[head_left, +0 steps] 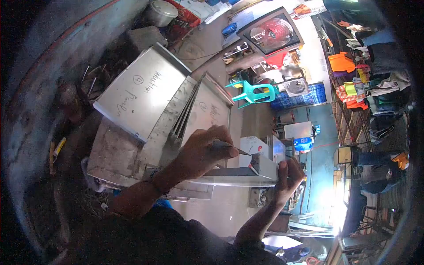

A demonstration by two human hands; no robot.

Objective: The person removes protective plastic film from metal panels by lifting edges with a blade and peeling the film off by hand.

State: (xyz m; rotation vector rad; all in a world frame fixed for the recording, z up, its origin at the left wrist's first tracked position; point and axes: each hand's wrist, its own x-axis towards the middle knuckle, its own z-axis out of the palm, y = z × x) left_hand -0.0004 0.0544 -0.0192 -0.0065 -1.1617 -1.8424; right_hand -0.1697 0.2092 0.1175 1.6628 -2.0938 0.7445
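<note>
Head camera view: a worker's left hand (210, 145) pinches a slim pointed tool (242, 152) between thumb and bent fingers, its tip near the corner of a pale metal piece (265, 168) held up in front of the body; whether the tip touches it, one cannot tell. The right hand (289, 176) closes thumb and curled fingers on the metal piece's outer edge. Work on it appears under way, though how much is left cannot be judged. Just beyond, a lettered panel (148, 95) reads "Induction Panel" with a circled 4, and a second panel (205, 117) also carries handwriting, so their lettering looks done. Farther off are a green plastic chair (251, 92), a square-framed fan (274, 33) and orange cloth (341, 62).
</note>
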